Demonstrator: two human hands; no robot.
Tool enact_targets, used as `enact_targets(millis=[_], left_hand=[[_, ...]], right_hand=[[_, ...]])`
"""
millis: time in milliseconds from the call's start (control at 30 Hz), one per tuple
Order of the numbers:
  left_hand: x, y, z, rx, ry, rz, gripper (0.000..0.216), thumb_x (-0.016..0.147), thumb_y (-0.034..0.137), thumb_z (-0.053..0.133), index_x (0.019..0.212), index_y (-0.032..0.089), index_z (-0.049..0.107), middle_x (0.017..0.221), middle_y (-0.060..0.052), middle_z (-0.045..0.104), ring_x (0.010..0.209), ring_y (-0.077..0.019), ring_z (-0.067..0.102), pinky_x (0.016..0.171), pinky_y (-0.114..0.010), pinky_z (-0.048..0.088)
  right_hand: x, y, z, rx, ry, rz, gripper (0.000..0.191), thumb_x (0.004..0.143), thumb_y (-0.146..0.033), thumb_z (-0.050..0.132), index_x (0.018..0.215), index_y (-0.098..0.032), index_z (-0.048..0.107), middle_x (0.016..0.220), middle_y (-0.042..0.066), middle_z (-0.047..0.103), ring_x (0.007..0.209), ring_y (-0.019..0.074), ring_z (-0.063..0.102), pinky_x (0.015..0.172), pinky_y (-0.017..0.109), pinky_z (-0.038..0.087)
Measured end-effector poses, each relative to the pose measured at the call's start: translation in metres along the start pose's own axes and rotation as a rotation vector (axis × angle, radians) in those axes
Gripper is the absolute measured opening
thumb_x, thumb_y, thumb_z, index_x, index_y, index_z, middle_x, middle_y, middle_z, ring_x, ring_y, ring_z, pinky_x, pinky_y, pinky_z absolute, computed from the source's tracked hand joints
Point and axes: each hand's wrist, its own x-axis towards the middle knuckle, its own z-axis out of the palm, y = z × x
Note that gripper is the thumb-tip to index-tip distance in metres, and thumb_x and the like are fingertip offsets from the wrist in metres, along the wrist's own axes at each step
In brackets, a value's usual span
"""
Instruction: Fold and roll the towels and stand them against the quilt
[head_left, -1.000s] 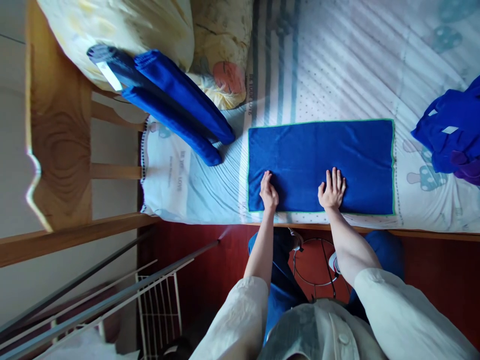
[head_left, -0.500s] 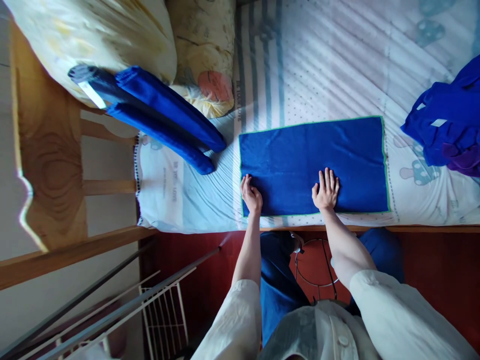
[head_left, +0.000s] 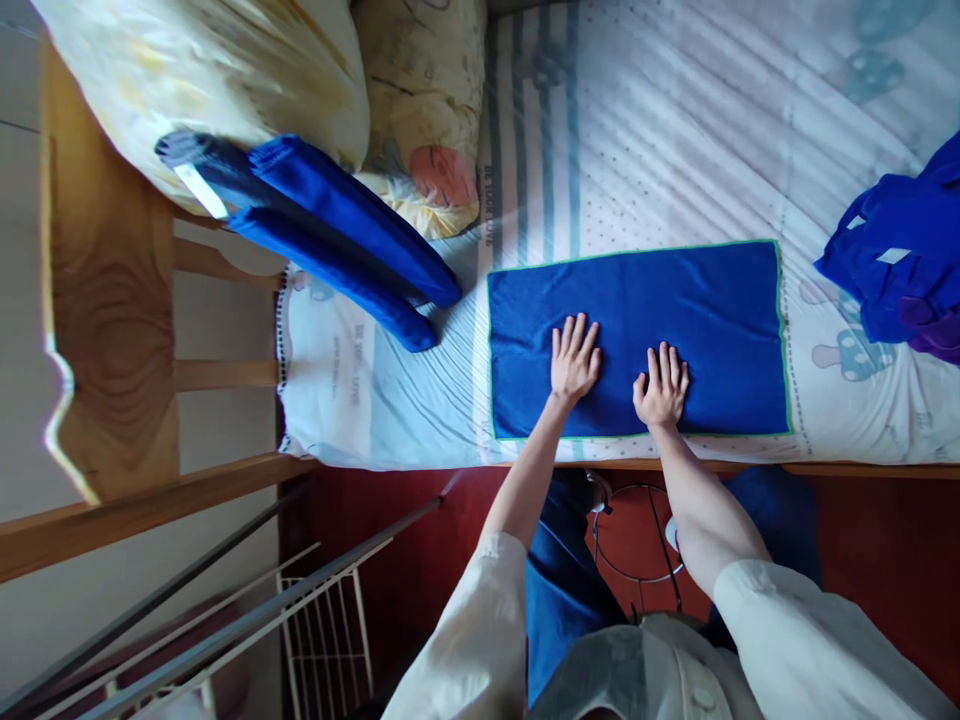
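A blue towel (head_left: 720, 320) with green edging lies spread flat on the bed, near its front edge. My left hand (head_left: 575, 358) rests palm down on the towel, left of its middle, with the fingers spread. To its right, my right hand (head_left: 661, 385) also lies flat on the cloth, fingers stretched out and thumb apart. Neither hand holds anything. The towel shows slight wrinkles to the right of my right hand.
Rolled blue cloths (head_left: 352, 225) lean by the pillows (head_left: 420, 110) at the left. A heap of blue and purple cloth (head_left: 900, 250) lies at the right of the bed. The wooden headboard (head_left: 112, 300) stands left, and a metal rack (head_left: 322, 620) below it.
My left hand has moved right from the towel's left edge onto its surface, and its fingers have spread open. My right hand stays at about the same place on the towel.
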Motion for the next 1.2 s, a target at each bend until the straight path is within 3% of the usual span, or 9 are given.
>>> enact_targets(millis=[100, 200, 633, 700, 767, 900, 1000, 1200], left_hand=[[0.002, -0.043, -0.022, 0.003, 0.07, -0.145, 0.059, 0.103, 0.037, 0.037, 0.158, 0.017, 0.045, 0.171, -0.011, 0.029, 0.162, -0.0273, 0.012, 0.132, -0.056, 0.006], [0.009, -0.07, -0.037, -0.025, 0.122, -0.215, 0.059, 0.103, 0.038, 0.04, 0.157, 0.018, 0.047, 0.171, -0.011, 0.03, 0.162, -0.0276, 0.013, 0.132, -0.057, 0.005], [0.068, -0.129, -0.073, 0.005, 0.083, -0.29, 0.062, 0.105, 0.039, 0.034, 0.16, 0.011, 0.038, 0.173, -0.013, 0.023, 0.163, -0.0239, 0.009, 0.133, -0.053, 0.004], [0.069, -0.118, -0.072, -0.001, 0.119, -0.307, 0.062, 0.104, 0.037, 0.035, 0.159, 0.009, 0.038, 0.173, -0.014, 0.022, 0.163, -0.0252, 0.005, 0.132, -0.054, 0.001], [0.056, -0.092, -0.062, -0.01, 0.164, -0.292, 0.062, 0.103, 0.036, 0.037, 0.159, 0.008, 0.039, 0.173, -0.015, 0.021, 0.163, -0.0272, 0.0, 0.132, -0.056, -0.001], [-0.007, -0.018, -0.022, -0.075, 0.162, -0.177, 0.059, 0.102, 0.036, 0.042, 0.157, 0.014, 0.045, 0.173, -0.013, 0.022, 0.163, -0.0296, 0.001, 0.132, -0.06, 0.003], [-0.047, 0.019, 0.006, -0.126, 0.134, -0.17, 0.058, 0.102, 0.034, 0.041, 0.156, 0.015, 0.047, 0.17, -0.015, 0.029, 0.162, -0.0304, 0.011, 0.131, -0.059, 0.007], [-0.055, 0.023, 0.017, -0.174, 0.203, -0.202, 0.057, 0.1, 0.032, 0.041, 0.154, 0.018, 0.051, 0.166, -0.014, 0.039, 0.161, -0.0274, 0.021, 0.132, -0.055, 0.009]], right_hand=[[0.0, -0.001, -0.002, 0.013, -0.004, 0.008, 0.06, 0.098, -0.026, 0.041, 0.156, -0.016, 0.048, 0.165, 0.016, 0.041, 0.157, 0.0299, 0.03, 0.126, 0.06, 0.023], [0.0, -0.001, -0.003, 0.025, -0.009, 0.017, 0.06, 0.098, -0.027, 0.04, 0.157, -0.016, 0.048, 0.165, 0.016, 0.041, 0.157, 0.0302, 0.031, 0.126, 0.06, 0.024], [0.002, -0.003, -0.004, 0.01, -0.031, 0.038, 0.057, 0.1, -0.029, 0.039, 0.154, -0.016, 0.051, 0.164, 0.015, 0.043, 0.156, 0.0293, 0.033, 0.127, 0.058, 0.024], [0.002, -0.004, -0.005, 0.012, -0.022, 0.04, 0.057, 0.101, -0.029, 0.039, 0.154, -0.016, 0.051, 0.164, 0.015, 0.043, 0.156, 0.0288, 0.034, 0.127, 0.057, 0.024], [0.001, -0.005, -0.005, 0.021, -0.015, 0.047, 0.057, 0.101, -0.028, 0.039, 0.155, -0.017, 0.05, 0.164, 0.014, 0.043, 0.156, 0.0285, 0.033, 0.127, 0.057, 0.024], [0.0, -0.006, -0.005, 0.031, -0.022, 0.053, 0.057, 0.1, -0.027, 0.04, 0.156, -0.018, 0.049, 0.164, 0.014, 0.043, 0.156, 0.0278, 0.034, 0.128, 0.056, 0.024], [0.0, -0.006, -0.006, 0.027, -0.03, 0.06, 0.057, 0.1, -0.026, 0.04, 0.156, -0.017, 0.048, 0.165, 0.014, 0.042, 0.157, 0.0275, 0.033, 0.128, 0.056, 0.024], [0.0, -0.007, -0.007, 0.036, -0.058, 0.062, 0.06, 0.099, -0.025, 0.041, 0.158, -0.018, 0.046, 0.167, 0.013, 0.039, 0.159, 0.0282, 0.028, 0.129, 0.057, 0.022]])
